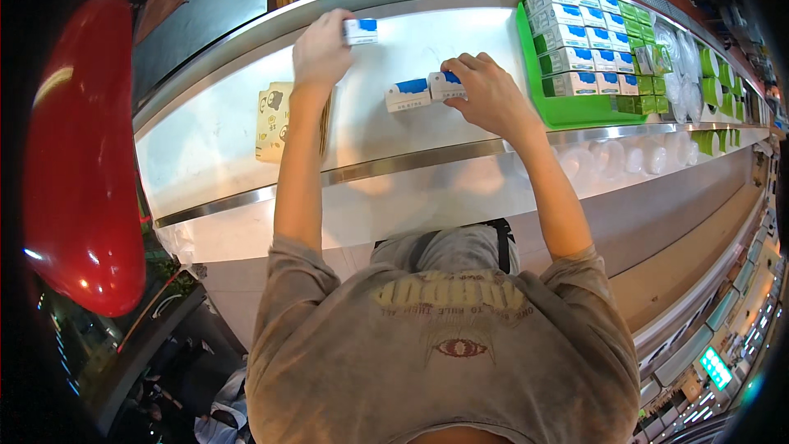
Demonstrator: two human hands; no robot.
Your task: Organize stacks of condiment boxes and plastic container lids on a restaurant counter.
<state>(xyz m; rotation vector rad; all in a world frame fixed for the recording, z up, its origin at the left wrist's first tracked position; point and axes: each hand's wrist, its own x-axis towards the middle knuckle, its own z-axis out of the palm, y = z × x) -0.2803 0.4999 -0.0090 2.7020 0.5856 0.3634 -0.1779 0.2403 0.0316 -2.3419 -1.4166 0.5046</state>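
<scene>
At the far side of the white counter, my left hand [320, 51] is closed round one end of a small white and blue carton [363, 31]. The hand is a little blurred. Nearer the middle, my right hand [489, 94] has its thumb and fingers on a second white and blue carton [445, 87]. Standing against that one on its left is a third carton [408, 97], with no hand on it. A flat tan paper bag [271, 123] with dark printing lies beside my left forearm, which partly covers it.
To the right, a bright green tray [567, 119] carries stacked white and blue cartons [567, 37] and green cartons [641, 105]. Past it stand clear plastic cups [680, 74] and green cups [709, 78]. A metal strip [427, 154] edges the counter. A large red glossy shape [78, 156] rises at far left.
</scene>
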